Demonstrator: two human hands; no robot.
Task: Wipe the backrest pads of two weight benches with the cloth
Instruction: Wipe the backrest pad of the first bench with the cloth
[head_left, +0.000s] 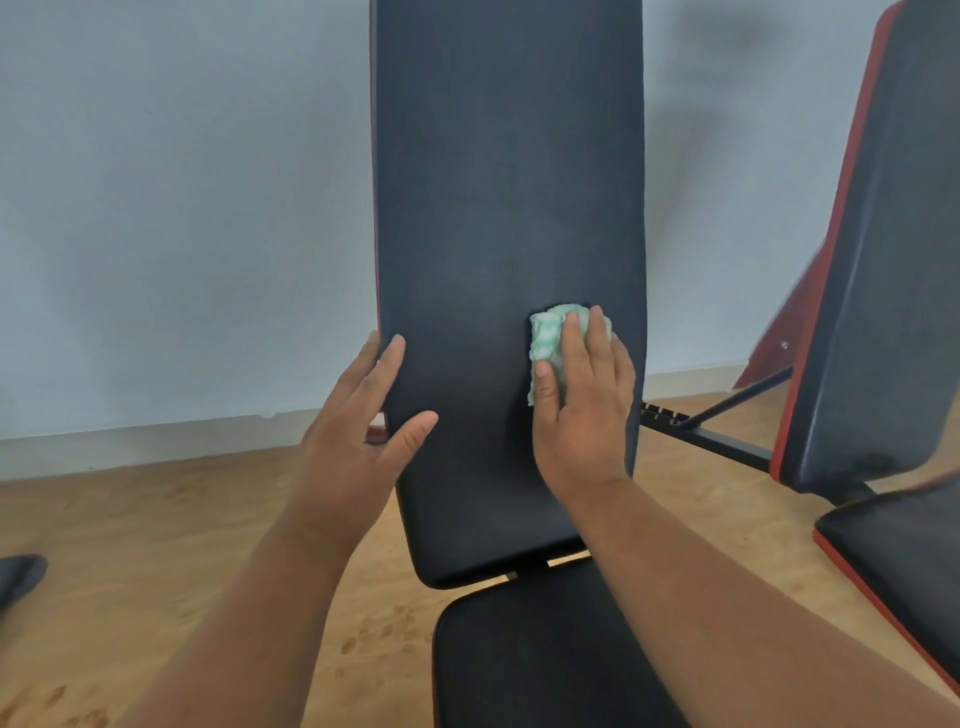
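A tall black backrest pad (498, 182) with red side trim stands upright in front of me. My right hand (584, 405) presses a bunched green-and-white cloth (548, 338) flat against the pad's lower right part, fingers straight over it. My left hand (363, 431) rests on the pad's left edge, fingers straight along the side and the thumb on the front face. A second backrest pad (883, 291), black with red trim, leans at the right edge of the view.
The near bench's black seat pad (524, 654) lies below the backrest. The second bench's seat (904, 561) and black metal frame (727, 441) stand at the right. Behind are a pale wall and a wooden floor. A dark object (18, 577) shows at the left edge.
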